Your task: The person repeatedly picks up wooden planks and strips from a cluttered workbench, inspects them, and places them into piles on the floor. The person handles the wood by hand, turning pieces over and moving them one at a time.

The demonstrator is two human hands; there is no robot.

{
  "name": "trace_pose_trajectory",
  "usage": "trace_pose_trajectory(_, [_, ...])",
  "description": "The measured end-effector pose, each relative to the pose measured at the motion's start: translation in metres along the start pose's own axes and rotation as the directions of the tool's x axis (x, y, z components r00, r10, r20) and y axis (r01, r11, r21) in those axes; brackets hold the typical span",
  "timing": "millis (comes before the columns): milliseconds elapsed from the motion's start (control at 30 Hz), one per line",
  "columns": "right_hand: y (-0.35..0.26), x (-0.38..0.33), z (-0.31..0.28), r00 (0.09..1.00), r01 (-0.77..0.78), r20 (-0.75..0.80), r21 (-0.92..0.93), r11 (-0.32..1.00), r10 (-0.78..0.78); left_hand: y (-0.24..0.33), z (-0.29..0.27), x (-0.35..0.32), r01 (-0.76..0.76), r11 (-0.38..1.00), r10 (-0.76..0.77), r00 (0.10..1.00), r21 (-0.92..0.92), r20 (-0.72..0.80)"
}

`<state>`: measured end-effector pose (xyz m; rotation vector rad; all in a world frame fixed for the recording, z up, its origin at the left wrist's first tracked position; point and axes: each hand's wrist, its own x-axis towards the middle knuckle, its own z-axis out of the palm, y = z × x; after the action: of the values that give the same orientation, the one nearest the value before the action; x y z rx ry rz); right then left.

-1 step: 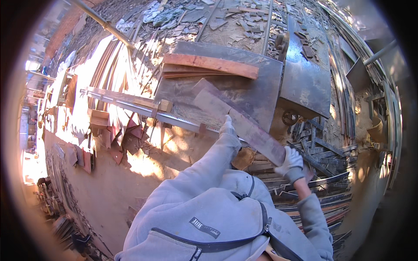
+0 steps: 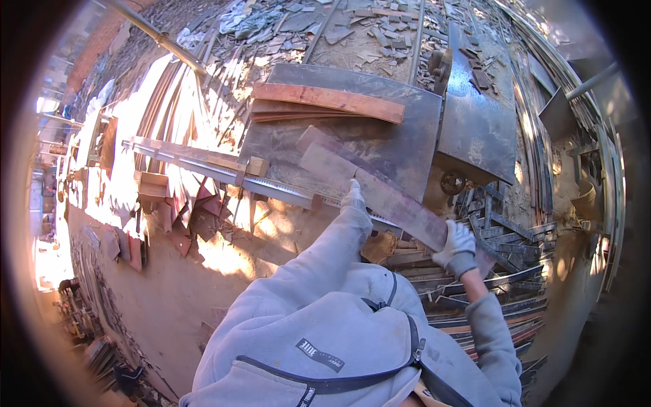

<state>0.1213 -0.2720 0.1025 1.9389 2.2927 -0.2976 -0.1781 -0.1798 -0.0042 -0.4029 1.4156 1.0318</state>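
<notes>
Slanting across the near part of a dark metal worktable (image 2: pixel 413 159) are flat wooden boards, the top one a worn, greyish-pink plank (image 2: pixel 390 200). A second board edge (image 2: pixel 317 136) shows from beneath it. My gloved left hand (image 2: pixel 354 198) grips the plank's near edge around its middle. At the plank's right end, my gloved right hand (image 2: pixel 456 245) has its fingers wrapped over the edge. Farther back on the table lies a fanned stack of reddish-brown boards (image 2: pixel 329 100), which neither hand touches.
A metal rail (image 2: pixel 278 188) with a scale runs along the table's near edge, a small wood block (image 2: pixel 258 166) beside it. Right of the table stands another metal surface (image 2: pixel 478 136). Piled wood strips (image 2: pixel 502 292) lie by my right arm. Offcuts (image 2: pixel 386 37) litter the far ground.
My right hand has moved slightly to the right along the plank's end. The left hand and the boards have barely shifted.
</notes>
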Motion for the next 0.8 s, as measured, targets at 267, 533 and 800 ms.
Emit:
trace_pose_trajectory(267, [0.006,0.16,0.051,0.97,0.142,0.202,-0.001,0.99,-0.139,0.136,-0.049,0.002,-0.551,-0.047,0.195,0.813,0.833,0.549])
trace_pose_trajectory(533, [0.021,0.122,0.068,0.989,0.041,0.136,0.157,0.987,-0.063,0.23,-0.02,0.075,-0.378,-0.92,-0.077,0.427,0.101,0.901])
trace_pose_trajectory(800, [0.017,0.075,0.024,0.993,-0.065,0.115,0.373,0.925,0.023,0.237,0.026,0.051,-0.63,-0.776,-0.186,0.181,-0.031,0.966])
